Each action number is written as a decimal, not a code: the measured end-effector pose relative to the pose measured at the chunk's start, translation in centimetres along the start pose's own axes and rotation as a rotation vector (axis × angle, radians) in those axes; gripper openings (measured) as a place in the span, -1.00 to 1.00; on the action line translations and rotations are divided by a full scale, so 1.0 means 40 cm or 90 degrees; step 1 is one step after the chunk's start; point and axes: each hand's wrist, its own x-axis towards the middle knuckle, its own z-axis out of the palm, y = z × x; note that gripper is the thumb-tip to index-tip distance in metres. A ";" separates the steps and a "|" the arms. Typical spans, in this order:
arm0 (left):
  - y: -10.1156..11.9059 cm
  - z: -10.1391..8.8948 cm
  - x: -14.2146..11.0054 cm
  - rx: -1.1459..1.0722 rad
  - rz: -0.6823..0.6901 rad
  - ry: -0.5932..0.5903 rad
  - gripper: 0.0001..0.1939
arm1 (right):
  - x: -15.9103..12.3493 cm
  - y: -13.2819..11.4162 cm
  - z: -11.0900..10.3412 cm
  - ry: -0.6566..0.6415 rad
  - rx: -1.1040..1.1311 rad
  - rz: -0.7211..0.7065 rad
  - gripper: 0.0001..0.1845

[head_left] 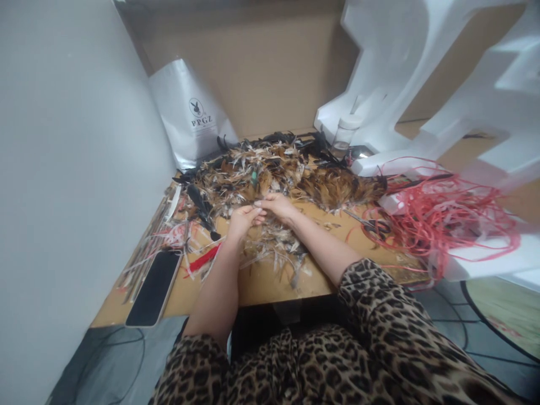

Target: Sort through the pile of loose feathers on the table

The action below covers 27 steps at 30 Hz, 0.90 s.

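My left hand [244, 222] and my right hand [276, 206] meet over the middle of the table, fingertips pinched together and touching or nearly so. Whatever lies between the fingers is too small to make out. Just beyond them spreads a heap of brown, black and whitish feathers [270, 163]. A bunch of brown feathers [337, 185] lies to the right of my hands. Under my wrists are loose pale feather scraps [280, 253]. A black feather [200, 205] rests to the left of my left hand, and a red strip [205, 258] lies by that forearm.
A dark-screened phone [154, 289] lies at the table's front left, beside several thin sticks [145, 242]. A silver bag [192, 115] stands at the back left. Scissors [373, 225] and tangled red ribbon [451, 219] are on the right, near a clear jar [346, 134] and white foam pieces [388, 73].
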 end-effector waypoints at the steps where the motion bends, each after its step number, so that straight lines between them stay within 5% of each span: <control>1: 0.000 0.000 -0.001 -0.008 -0.005 -0.007 -0.80 | 0.001 0.002 0.000 -0.005 0.023 0.006 -0.67; 15: 0.000 -0.010 0.004 0.014 0.048 0.021 -0.82 | 0.001 0.009 0.018 -0.022 0.043 -0.004 -0.69; 20: 0.015 -0.024 0.006 -0.035 0.090 0.084 -0.78 | -0.006 -0.032 0.012 0.009 -0.199 -0.110 -0.75; 27: 0.028 -0.037 0.005 -0.047 0.154 0.141 -0.74 | -0.086 -0.093 -0.006 -0.189 -0.534 -0.128 -0.80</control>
